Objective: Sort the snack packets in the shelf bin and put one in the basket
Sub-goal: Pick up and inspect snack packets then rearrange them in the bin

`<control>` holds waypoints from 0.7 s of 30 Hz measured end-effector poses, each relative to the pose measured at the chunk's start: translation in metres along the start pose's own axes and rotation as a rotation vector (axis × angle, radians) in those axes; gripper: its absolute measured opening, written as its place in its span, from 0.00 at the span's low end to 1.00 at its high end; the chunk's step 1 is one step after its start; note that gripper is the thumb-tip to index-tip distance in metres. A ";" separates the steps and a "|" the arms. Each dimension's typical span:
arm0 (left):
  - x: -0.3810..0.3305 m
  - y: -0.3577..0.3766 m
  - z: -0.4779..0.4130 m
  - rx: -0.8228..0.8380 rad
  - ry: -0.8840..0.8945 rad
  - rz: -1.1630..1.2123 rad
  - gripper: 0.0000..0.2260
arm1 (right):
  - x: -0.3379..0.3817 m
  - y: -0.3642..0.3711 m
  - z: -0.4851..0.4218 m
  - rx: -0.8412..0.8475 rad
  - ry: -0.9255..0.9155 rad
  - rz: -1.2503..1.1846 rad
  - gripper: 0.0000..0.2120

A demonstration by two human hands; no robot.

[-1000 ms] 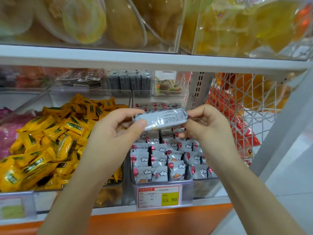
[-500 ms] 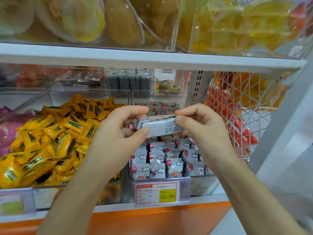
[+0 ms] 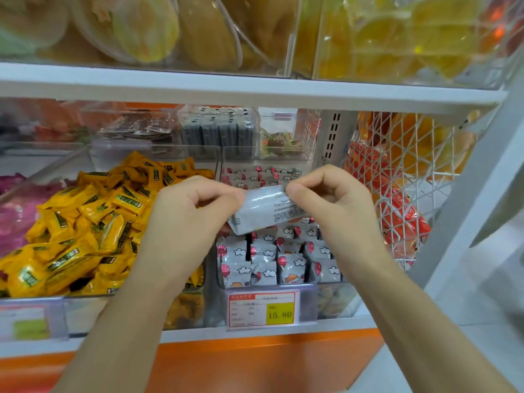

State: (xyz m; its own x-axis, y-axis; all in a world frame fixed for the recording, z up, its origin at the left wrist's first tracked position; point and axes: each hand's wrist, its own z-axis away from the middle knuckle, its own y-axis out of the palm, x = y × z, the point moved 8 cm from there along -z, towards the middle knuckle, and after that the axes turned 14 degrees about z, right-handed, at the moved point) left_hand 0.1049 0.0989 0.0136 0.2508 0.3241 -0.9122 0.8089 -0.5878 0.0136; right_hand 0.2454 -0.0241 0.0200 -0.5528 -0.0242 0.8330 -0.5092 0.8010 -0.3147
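Silver-white snack packet held in air over shelf bin, printed back toward camera, left end tilted lower. Left hand pinches left end between thumb and forefinger; right hand pinches upper right edge. Below, balloon-print packets stand upright in rows in bin. Price tag reading 15.80 on bin front. Yellow packets heaped in neighbouring bin at left; white wire mesh at right.

White packets with red balloons and clouds; yellow packets; orange base.
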 end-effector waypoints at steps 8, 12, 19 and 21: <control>-0.001 0.001 0.003 0.001 0.021 -0.081 0.06 | -0.007 -0.001 0.000 0.019 0.077 -0.089 0.06; 0.000 0.018 0.007 0.149 0.042 -0.297 0.19 | -0.012 -0.001 0.001 -0.037 0.118 -0.186 0.07; -0.007 0.024 0.008 0.114 0.196 -0.407 0.22 | -0.009 0.008 -0.005 0.171 -0.023 -0.139 0.19; -0.004 0.027 0.006 0.116 0.209 -0.535 0.24 | -0.015 0.001 -0.008 0.085 0.029 -0.124 0.14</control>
State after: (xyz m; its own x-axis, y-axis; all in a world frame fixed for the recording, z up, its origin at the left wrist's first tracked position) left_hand 0.1229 0.0775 0.0149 -0.0679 0.7306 -0.6794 0.7915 -0.3751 -0.4825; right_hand 0.2585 -0.0182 0.0110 -0.4636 -0.1011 0.8802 -0.6268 0.7396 -0.2452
